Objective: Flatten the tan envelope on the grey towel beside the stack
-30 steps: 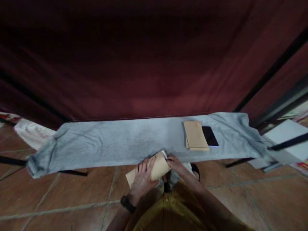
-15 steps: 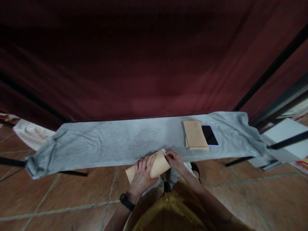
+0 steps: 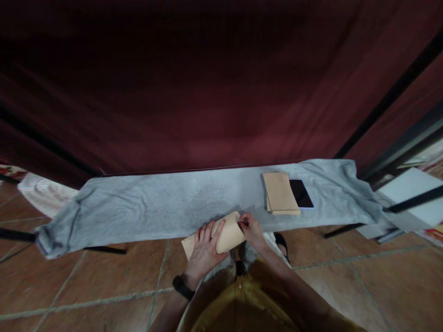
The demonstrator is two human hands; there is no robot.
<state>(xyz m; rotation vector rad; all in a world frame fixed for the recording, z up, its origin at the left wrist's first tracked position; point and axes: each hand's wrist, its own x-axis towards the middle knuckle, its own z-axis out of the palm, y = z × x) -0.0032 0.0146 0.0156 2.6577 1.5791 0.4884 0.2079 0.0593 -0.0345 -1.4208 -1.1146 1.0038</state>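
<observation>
A brown paper envelope (image 3: 229,234) is held at the front edge of the cloth-covered bench, bulging so that its mouth gapes to the right. My left hand (image 3: 205,246), with a dark band on the wrist, lies across the envelope and grips it, thumb on the near side. At the open end, my right hand (image 3: 252,230) has its fingers pinched together just inside the mouth. A small whitish edge shows beside those fingertips; what they pinch is too small and partly hidden to name.
A grey cloth (image 3: 166,203) covers the narrow bench. To the right lies a stack of brown envelopes (image 3: 281,193), partly over a dark-screened tablet (image 3: 302,193). A dark red curtain (image 3: 214,115) hangs behind. Black metal poles (image 3: 387,101) stand at both sides above the tiled floor (image 3: 114,281).
The right fingers have moved slightly, and less of the whitish piece shows at the envelope's mouth. The left hand keeps its grip in nearly the same place.
</observation>
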